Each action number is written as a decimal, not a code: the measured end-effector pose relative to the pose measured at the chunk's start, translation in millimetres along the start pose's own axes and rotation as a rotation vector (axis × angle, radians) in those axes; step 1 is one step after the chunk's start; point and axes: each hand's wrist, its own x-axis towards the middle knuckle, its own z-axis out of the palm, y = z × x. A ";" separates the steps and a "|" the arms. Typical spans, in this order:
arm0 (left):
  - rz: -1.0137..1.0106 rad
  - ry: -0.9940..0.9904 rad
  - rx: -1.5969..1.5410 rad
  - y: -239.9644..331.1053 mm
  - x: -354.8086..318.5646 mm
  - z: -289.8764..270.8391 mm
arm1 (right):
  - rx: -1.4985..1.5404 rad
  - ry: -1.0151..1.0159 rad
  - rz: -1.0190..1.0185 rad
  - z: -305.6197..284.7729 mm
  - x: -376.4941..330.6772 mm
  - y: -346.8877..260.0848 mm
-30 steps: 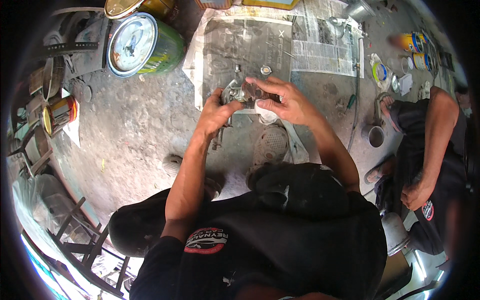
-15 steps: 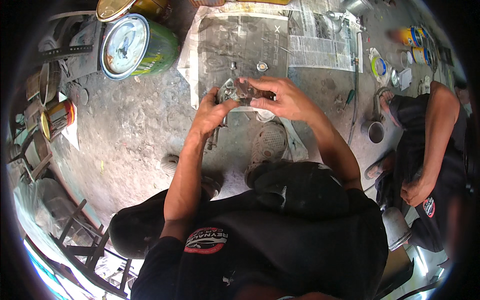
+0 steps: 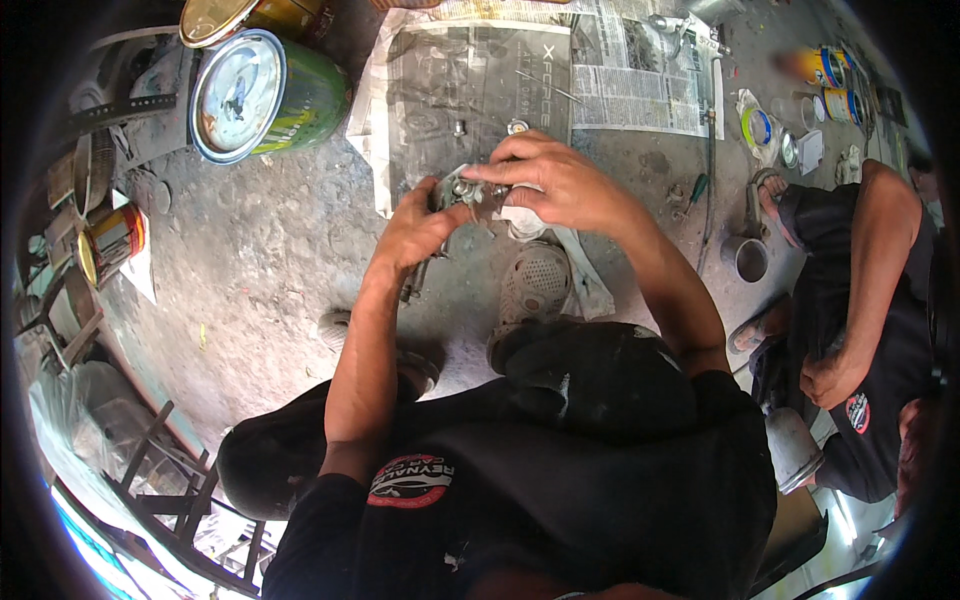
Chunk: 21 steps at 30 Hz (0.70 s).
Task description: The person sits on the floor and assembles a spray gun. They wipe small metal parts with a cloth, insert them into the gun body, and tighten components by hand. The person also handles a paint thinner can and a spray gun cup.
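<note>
Over the near edge of the newspaper, my left hand [image 3: 415, 228] is closed around a metal spray gun [image 3: 458, 193], whose handle end hangs below the hand. My right hand [image 3: 560, 185] meets it from the right, index finger stretched onto the metal, thumb and other fingers bent. Something thin and brownish shows between the hands, too small to name. Just beyond lie a small metal fitting [image 3: 460, 128] and a round metal cap [image 3: 517, 127] on the dark newspaper [image 3: 430, 75]. A whitish cloth [image 3: 585, 275] lies below the right hand.
A large green paint can [image 3: 310, 105] stands at far left, another paint can [image 3: 110, 240] nearer. A second spray gun [image 3: 680, 35] rests on newspaper at far right. A green-handled screwdriver [image 3: 698, 188], a hose [image 3: 710, 150] and a metal cup [image 3: 748, 260] are near a seated person [image 3: 860, 300].
My right hand has shifted slightly, its index finger reaching further left along the spray gun. Both hands and the gun sit a little further left and lower in view.
</note>
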 end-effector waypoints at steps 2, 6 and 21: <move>-0.037 -0.009 -0.083 -8.3 0.6 6.1 | 0.043 -0.010 0.009 0.9 1.4 3.9; -0.046 -0.086 -0.293 -18.9 5.2 4.6 | 0.123 -0.023 -0.020 3.2 4.4 5.6; 0.040 0.003 -0.763 -14.0 3.7 11.5 | -0.010 0.156 0.154 13.2 -9.1 -12.1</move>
